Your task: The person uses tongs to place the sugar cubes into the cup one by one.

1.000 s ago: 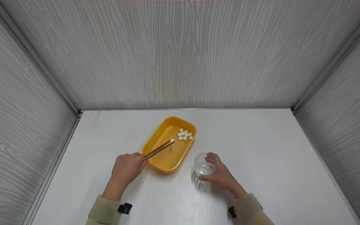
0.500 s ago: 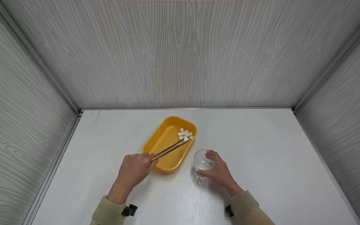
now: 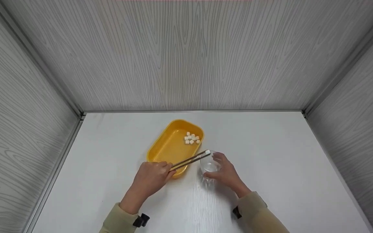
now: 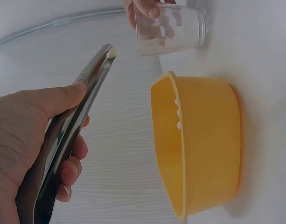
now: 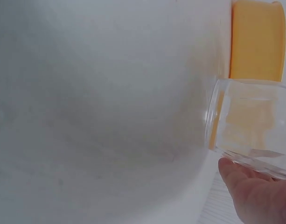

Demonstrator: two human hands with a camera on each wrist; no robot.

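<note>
Metal tongs [image 4: 70,123] are gripped in my left hand [image 3: 151,179], thumb on one arm and fingers round the other. Their serrated tips pinch a small white cube [image 4: 112,52]. In the head view the cube overlaps the far rim of a clear glass [image 3: 210,166]. The left wrist view shows the tips in the air, short of the glass's mouth. My right hand [image 3: 226,172] holds the glass from its right side, thumb and fingers curved round it. Left of the glass is a yellow tray [image 3: 160,147], with several white cubes [image 3: 191,138] at its far right end.
White boards [image 3: 186,58] wall in the white table [image 3: 264,152] at the back and both sides. The tray's near right edge lies beneath the tongs in the head view, close to the glass.
My left hand has carried the tongs and the pinched cube rightward from over the tray to the glass's rim. My right hand and the glass have shifted slightly away from me.
</note>
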